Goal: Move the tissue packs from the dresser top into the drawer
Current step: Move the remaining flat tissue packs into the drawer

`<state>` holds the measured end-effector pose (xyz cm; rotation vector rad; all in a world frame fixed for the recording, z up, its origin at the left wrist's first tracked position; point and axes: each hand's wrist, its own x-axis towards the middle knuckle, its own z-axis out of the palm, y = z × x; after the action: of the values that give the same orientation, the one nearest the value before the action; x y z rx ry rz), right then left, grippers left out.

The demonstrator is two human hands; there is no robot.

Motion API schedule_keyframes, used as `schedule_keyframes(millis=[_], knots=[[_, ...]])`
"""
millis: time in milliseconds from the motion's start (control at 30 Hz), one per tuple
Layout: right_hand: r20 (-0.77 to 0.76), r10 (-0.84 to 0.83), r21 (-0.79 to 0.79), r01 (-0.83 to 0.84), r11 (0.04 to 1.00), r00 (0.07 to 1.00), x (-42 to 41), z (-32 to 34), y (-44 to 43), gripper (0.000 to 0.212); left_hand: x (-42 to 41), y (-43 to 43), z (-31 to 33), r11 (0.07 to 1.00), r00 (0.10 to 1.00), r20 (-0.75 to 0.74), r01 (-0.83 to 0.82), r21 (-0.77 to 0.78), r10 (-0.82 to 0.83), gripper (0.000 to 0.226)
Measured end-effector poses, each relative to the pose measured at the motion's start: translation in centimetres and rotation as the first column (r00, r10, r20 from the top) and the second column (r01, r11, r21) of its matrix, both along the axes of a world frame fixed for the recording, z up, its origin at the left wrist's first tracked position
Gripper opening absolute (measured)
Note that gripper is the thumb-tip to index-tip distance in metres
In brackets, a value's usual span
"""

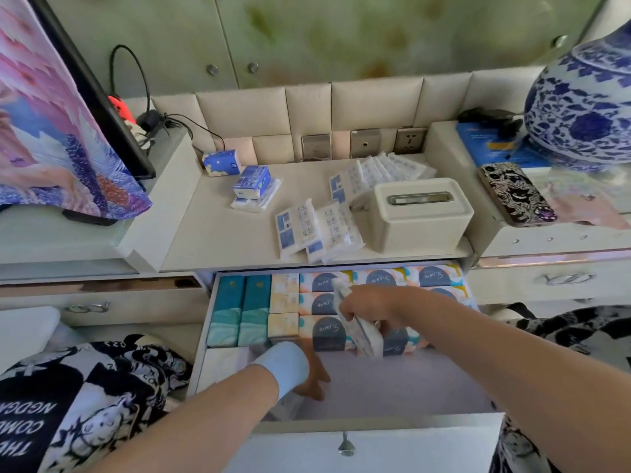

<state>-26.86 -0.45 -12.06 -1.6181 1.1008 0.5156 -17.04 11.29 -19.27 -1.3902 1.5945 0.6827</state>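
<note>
Your right hand (362, 307) grips several tissue packs (364, 334) above the drawer (392, 390). Your left hand (312, 373) grip cannot be told. Beyond your fingertips, loose packs (317, 227) await on the dresser top (222, 230).

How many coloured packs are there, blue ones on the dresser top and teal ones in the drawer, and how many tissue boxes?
On the dresser top, blue packs: 2
In the drawer, teal packs: 2
On the top, tissue box: 1
Total: 5
</note>
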Motion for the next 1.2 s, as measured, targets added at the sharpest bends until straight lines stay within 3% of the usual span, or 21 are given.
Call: schedule_keyframes(millis=[67, 133, 267, 367, 533, 667, 700, 733, 833, 933, 1033, 1133, 1200], knots=[[-0.029, 0.066, -0.056, -0.067, 0.996, 0.997, -0.1, -0.3, -0.1, 0.026, 0.1, 0.1, -0.3, 0.999, 0.997, 0.07, 0.03, 0.038, -0.033, 0.061], [-0.044, 0.12, -0.097, -0.124, 0.987, 0.992, 0.0, -0.5, -0.1, 0.025, 0.9, 0.1, -1.2, 0.997, 0.994, 0.084, -0.069, 0.03, 0.066, 0.068], [-0.105, 0.101, -0.075, -0.109, 0.991, 0.989, 0.6, -0.9, 0.4, 0.039, 2.9, 0.1, -0.9, 0.931, 0.941, -0.053, -0.339, -0.139, 0.335, 0.063], [-0.149, 0.119, -0.043, -0.127, 0.991, 0.982, 1.2, -1.5, 1.4, 0.042, 4.0, 0.8, 0.3, 0.84, 0.889, -0.122, -0.458, -0.291, 0.442, 0.044], [-0.18, 0.215, -0.035, -0.225, 0.974, 0.96, 1.9, -1.9, 3.4, 0.042, 6.9, 3.3, 0.3, 0.56, 0.654, -0.303, -0.754, -0.345, 0.693, 0.01], [-0.222, 0.308, -0.083, -0.333, 0.939, 0.925, 2.8, -2.6, 5.1, 0.04, 8.5, 5.0, 1.0, 0.288, 0.359, -0.429, -0.932, -0.221, 0.829, 0.025], [-0.229, 0.356, -0.09, -0.384, 0.919, 0.906, 3.2, -2.8, 5.5, 0.038, 8.7, 5.3, 1.2, 0.261, 0.318, -0.427, -0.947, -0.187, 0.847, 0.024], [-0.23, 0.4, -0.114, -0.433, 0.894, 0.887, 3.5, -3.0, 5.9, 0.034, 8.8, 5.7, 1.4, 0.265, 0.311, -0.397, -0.949, -0.168, 0.863, 0.02], [-0.239, 0.455, -0.216, -0.504, 0.836, 0.858, 4.5, -3.4, 7.4, 0.033, 9.3, 6.2, 1.1, 0.464, 0.517, -0.251, -0.852, -0.242, 0.818, 0.021], [-0.18, 0.426, -0.2, -0.457, 0.867, 0.887, 5.5, -5.0, 8.8, 0.039, 9.2, 6.3, 0.9, 0.542, 0.59, -0.218, -0.804, -0.245, 0.777, 0.023], [-0.061, 0.174, 0.016, -0.173, 0.985, 0.983, 6.6, -7.6, 10.0, 0.041, 9.2, 6.4, 0.8, 0.497, 0.549, -0.266, -0.834, -0.238, 0.793, 0.019], [-0.036, -0.027, 0.271, 0.036, 0.962, 0.999, 7.3, -8.7, 10.7, 0.042, 9.9, 6.8, 1.0, 0.579, 0.675, -0.262, -0.731, -0.361, 0.689, 0.023], [-0.041, -0.016, 0.298, 0.028, 0.954, 0.999, 7.4, -8.8, 10.4, 0.039, 10.6, 7.1, 0.5, 0.568, 0.711, -0.367, -0.701, -0.431, 0.6, 0.03]])
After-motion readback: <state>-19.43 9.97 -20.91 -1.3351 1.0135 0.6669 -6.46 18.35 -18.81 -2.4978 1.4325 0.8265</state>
